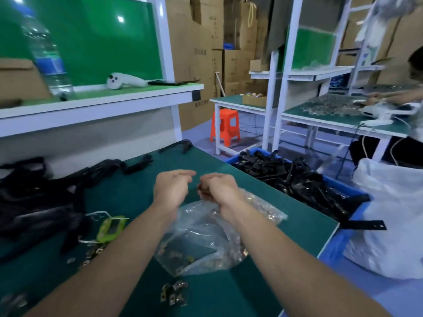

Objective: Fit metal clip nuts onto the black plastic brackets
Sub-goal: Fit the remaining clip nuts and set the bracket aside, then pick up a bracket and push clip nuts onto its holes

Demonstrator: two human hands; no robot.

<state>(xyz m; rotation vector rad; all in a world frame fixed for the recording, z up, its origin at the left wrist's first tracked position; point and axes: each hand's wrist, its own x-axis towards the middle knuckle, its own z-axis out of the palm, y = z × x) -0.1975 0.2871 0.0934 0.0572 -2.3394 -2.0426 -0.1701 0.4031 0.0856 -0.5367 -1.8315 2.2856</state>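
- Black plastic brackets (34, 202): a tangled heap on the bench, well to the left of both hands.
- Left hand (172, 188): the nearer one to that heap. Its fingers are loosely curled and hold nothing visible.
- Right hand (217, 188): just beside the left, fist curled round a small dark piece (201, 191). This is likely a clip nut but is too blurred to confirm.
- Bag of clip nuts (206, 236): lies under both wrists.
- Blue bin (343, 186): holds more brackets, off to the right of the right hand.

Left hand (170, 191) and right hand (220, 191) over plastic bag (199, 227) of clip nuts (261, 203)
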